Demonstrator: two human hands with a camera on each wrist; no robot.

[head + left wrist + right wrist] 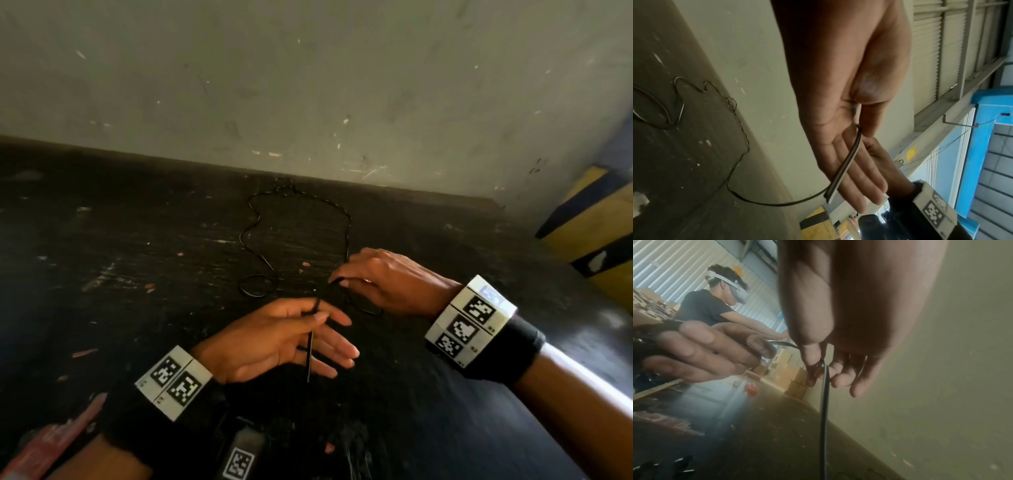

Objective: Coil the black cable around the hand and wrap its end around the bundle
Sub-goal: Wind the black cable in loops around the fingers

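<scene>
Black cable (311,342) end pinned across left hand (274,339) by thumb, right hand (387,281) pinching it just beyond, slack trailing farther toward wall (308,85).

Head view: both forearms are cut off by the lower edge; the black cable (347,236) fades against the dark table (102,257) near the right hand (383,281). Right wrist view: the left hand (701,350) is blurred; the cable runs out at the bottom edge.
</scene>
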